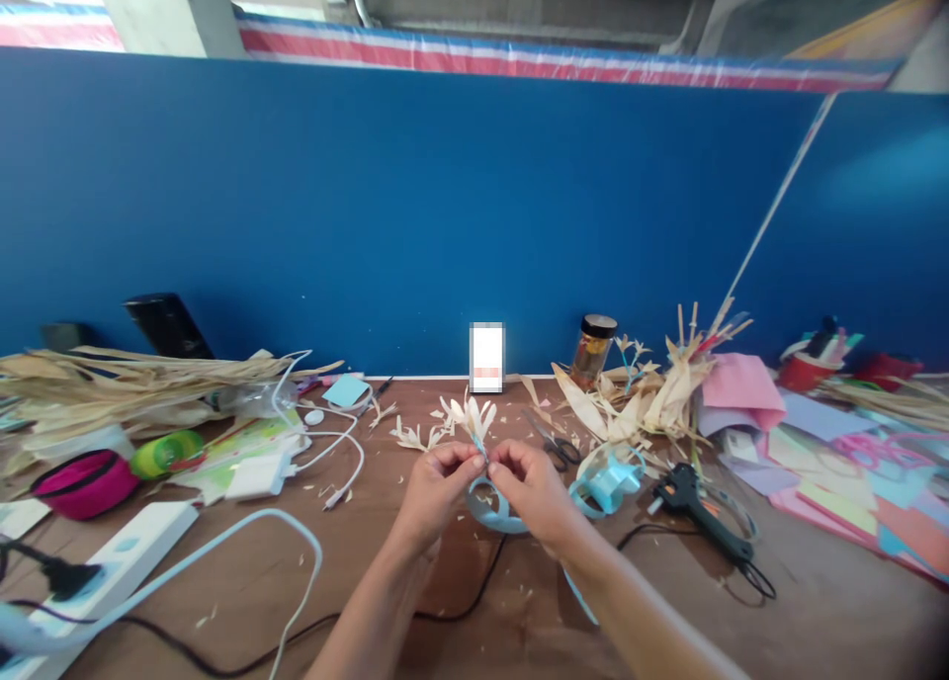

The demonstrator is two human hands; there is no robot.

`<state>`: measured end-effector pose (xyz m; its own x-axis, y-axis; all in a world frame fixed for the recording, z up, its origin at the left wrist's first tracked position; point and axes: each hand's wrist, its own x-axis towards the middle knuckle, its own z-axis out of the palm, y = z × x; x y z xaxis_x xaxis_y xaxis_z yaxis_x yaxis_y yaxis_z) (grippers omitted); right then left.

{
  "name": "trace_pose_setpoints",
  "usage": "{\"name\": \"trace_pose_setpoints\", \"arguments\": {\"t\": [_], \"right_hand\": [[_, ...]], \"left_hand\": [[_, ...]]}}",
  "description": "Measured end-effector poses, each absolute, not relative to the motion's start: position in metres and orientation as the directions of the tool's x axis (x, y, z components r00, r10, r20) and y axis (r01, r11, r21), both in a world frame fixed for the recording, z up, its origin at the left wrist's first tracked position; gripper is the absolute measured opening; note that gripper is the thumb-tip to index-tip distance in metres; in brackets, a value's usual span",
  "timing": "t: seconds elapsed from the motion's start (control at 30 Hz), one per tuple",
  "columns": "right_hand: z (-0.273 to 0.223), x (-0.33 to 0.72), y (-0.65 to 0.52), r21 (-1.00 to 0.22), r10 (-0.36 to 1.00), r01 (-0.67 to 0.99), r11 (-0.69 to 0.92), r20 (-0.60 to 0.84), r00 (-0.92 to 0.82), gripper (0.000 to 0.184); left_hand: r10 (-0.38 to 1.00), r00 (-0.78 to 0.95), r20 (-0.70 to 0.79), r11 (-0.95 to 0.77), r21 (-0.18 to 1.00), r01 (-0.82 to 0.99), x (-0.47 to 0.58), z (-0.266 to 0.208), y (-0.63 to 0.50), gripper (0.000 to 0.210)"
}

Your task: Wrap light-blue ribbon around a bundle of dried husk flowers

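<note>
Together, the left fingers (469,467) and right fingers (504,480) pinch closely around the light-blue stem (480,446) of a cream, thin-petalled dried-leaf flower (475,418) above the brown worktop (367,537); black scissors (563,455) lie right of the flower.

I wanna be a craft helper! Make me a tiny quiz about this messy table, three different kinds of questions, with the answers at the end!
1. Pick one: what are the left hand and right hand pinching together?
a) a spoon
b) a pale flower
c) a cup

2. True or false: the glue gun lies on the table, to the right of both hands.

3. Fill the gap: the jar by the blue wall has a ____ lid.

Key: 1. b; 2. true; 3. black.
</note>
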<state>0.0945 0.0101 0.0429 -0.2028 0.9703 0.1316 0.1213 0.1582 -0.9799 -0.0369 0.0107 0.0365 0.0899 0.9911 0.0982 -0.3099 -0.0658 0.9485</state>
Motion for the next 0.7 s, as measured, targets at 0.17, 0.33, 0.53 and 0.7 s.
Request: {"name": "trace_pose_setpoints", "arguments": {"t": [0.17,0.33,0.53,0.7], "right_hand": [[0.050,0.099,0.009,-0.995,0.970,0.041,0.090,0.078,-0.231,0.003],[0.048,0.096,0.008,-1.000,0.976,-0.001,0.024,0.024,-0.215,0.016],[0.037,0.088,0.007,-0.994,0.993,-0.105,0.004,0.016,-0.117,0.021],[0.032,0.084,0.003,-0.957,0.995,-0.288,-0.029,0.000,-0.100,0.024]], "left_hand": [[0.991,0.096,0.096,-0.060,0.944,-0.323,-0.035,0.034,0.010,0.011],[0.994,0.063,0.085,-0.058,0.937,-0.344,-0.033,0.032,0.011,0.011],[0.995,0.066,0.072,-0.042,0.927,-0.373,-0.030,0.032,0.009,0.012],[0.993,0.082,0.082,-0.047,0.930,-0.364,-0.028,0.033,0.008,0.013]]}}
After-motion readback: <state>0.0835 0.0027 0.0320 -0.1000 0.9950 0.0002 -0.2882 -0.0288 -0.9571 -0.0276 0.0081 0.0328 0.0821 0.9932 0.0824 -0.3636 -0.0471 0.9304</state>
